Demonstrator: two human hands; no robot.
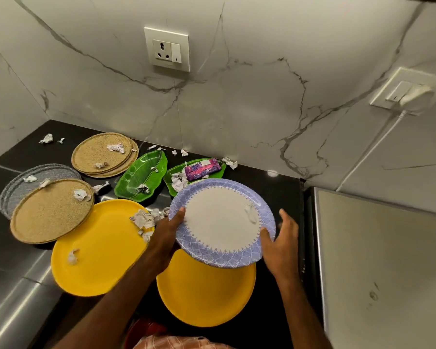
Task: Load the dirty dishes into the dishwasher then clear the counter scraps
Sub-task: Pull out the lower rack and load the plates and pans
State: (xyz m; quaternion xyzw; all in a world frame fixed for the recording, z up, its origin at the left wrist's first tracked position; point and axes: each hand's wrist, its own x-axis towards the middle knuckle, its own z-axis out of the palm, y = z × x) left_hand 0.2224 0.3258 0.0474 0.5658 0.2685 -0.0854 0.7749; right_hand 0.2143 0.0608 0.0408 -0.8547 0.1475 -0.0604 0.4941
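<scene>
Black surface [282, 192] strewn with paper scraps [142, 219]. Blue-rimmed plate [219, 222] was held raised, likely for loading: left hand [168, 230] grip clamped its rim; right hand [280, 238] grip stood apart alongside.

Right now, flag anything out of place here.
Crumpled paper scraps litter the black counter; a purple wrapper lies in the right green leaf-shaped tray; a tan speckled round plate rests askew over the grey round plates.

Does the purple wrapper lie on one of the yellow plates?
No, the purple wrapper lies in a green leaf-shaped dish, the right one of the two.
</scene>
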